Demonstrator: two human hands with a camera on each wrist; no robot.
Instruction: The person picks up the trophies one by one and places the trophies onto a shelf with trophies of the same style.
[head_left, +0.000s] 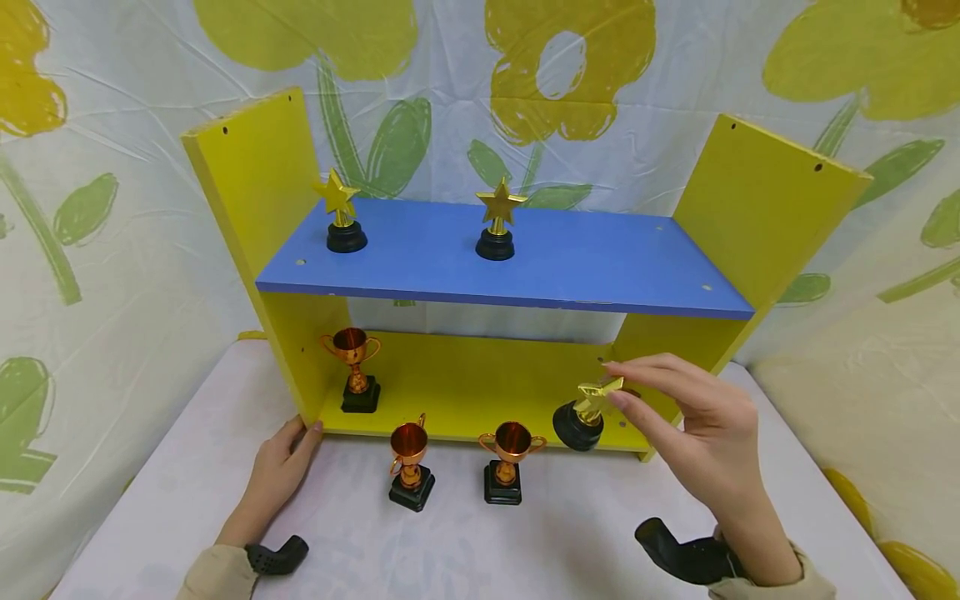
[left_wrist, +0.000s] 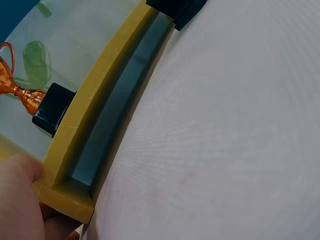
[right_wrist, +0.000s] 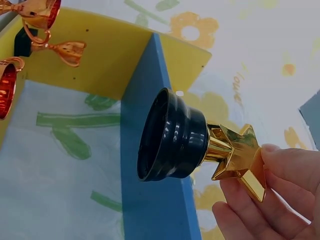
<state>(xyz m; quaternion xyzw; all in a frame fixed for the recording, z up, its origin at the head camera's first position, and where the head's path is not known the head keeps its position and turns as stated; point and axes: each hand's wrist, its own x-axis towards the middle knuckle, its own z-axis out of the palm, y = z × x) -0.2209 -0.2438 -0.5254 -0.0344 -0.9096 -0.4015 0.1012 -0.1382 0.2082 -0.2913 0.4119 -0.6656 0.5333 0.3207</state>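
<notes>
Between thumb and fingers, my right hand [head_left: 697, 417] pinches a gold star trophy [head_left: 592, 408] by its star. The right wrist view shows the trophy's round black base [right_wrist: 175, 137] tipped away from the hand. My left hand [head_left: 279, 467] grips the front left corner of the yellow and blue shelf [head_left: 465, 379], thumb on one side of the board in the left wrist view. A bronze cup trophy [head_left: 354, 367] stands on the lower board near that hand. Two more bronze cups, one on the left [head_left: 411, 467] and one on the right [head_left: 507, 462], stand on the table before the shelf.
Two gold star trophies, one at the left [head_left: 343, 212] and one near the middle [head_left: 497, 221], stand on the blue upper board [head_left: 600, 258]. Yellow side panels rise at both ends. A white-covered table [head_left: 540, 550] lies beneath, with a flower-print cloth [head_left: 465, 50] behind.
</notes>
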